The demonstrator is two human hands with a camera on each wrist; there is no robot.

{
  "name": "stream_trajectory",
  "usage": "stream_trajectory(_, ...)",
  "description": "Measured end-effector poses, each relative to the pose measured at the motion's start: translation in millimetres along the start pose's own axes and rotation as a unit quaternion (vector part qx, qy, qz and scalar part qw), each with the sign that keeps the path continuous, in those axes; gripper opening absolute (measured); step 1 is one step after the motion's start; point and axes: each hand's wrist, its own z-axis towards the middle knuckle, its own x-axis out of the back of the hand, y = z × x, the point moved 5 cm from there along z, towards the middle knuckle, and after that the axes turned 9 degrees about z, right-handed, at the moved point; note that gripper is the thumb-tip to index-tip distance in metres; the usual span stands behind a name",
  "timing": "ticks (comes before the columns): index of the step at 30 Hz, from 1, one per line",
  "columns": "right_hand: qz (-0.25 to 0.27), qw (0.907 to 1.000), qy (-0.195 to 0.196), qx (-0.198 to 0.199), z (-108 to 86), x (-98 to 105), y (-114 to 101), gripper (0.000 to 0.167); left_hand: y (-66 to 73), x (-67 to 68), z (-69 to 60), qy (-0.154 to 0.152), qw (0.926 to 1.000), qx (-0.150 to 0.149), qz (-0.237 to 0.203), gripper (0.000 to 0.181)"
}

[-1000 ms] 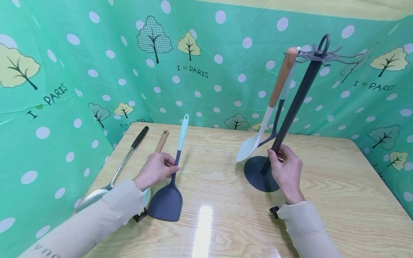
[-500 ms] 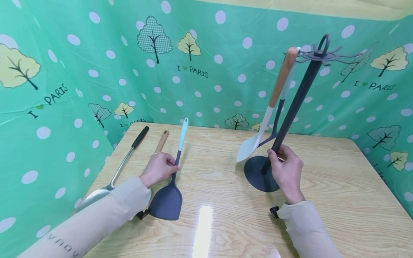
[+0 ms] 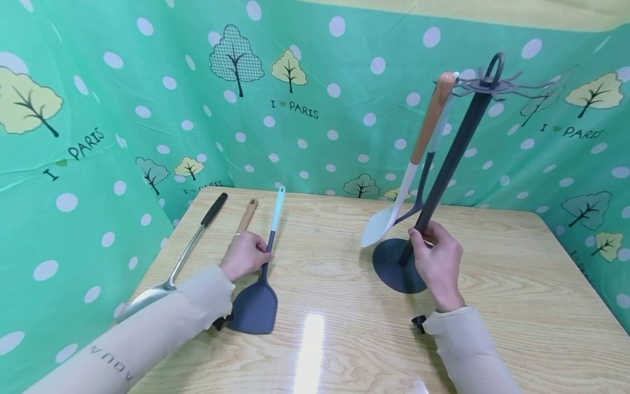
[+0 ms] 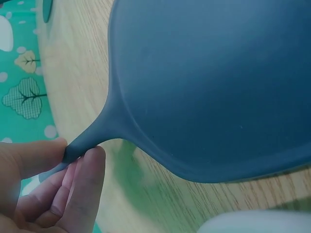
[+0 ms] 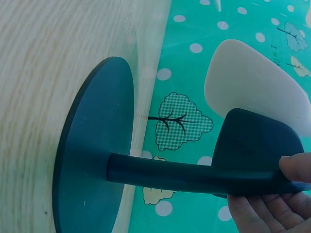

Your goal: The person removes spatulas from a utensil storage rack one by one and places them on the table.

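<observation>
Beige sleeves (image 3: 147, 334), grey lettering (image 3: 109, 358), black wrist cameras (image 3: 418, 324)

"What's behind the table (image 3: 364, 339) on your feed?"

"I see a green cloth (image 3: 339, 164) with pale dots (image 3: 378, 65), along the back and both sides, and a yellow band (image 3: 492, 11) above it at upper right."

"Any print?"

"Checked trees (image 3: 236, 54), yellow trees (image 3: 289, 67) beside them, and 'I PARIS' lettering (image 3: 304, 111) around a small green heart (image 3: 282, 103)."

"And the table?"

"I make out pale wood grain and a bright streak of glare (image 3: 310, 350)."
</observation>
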Motion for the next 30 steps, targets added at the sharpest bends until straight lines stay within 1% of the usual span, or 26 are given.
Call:
stream_trajectory(6,-0.001,1.0,-0.001,0.002,0.1,0.4,-0.2,0.02,-1.2,-1.9,2.5,-0.013,0.9997,0.02,0.004,0.01)
stream_trajectory(11,-0.001,1.0,0.0,0.005,0.0,0.3,-0.2,0.019,-1.6,-2.9,5.1,-0.022,0.9994,0.024,0.013,0.011)
stream_trajectory(14,0.002,1.0,0.0,0.004,-0.2,0.3,-0.1,0.02,-2.0,-3.5,5.8,-0.028,0.9992,0.027,0.011,0.011)
stream_trajectory(23,-0.001,1.0,0.0,0.007,-0.1,1.0,-0.1,0.02,-2.9,-6.8,2.9,-0.052,0.9971,0.056,0.0,0.013)
stream_trajectory(30,0.001,1.0,-0.001,0.009,-0.1,0.7,0.4,0.02,-2.8,-9.6,5.8,-0.063,0.9961,0.06,0.013,0.017)
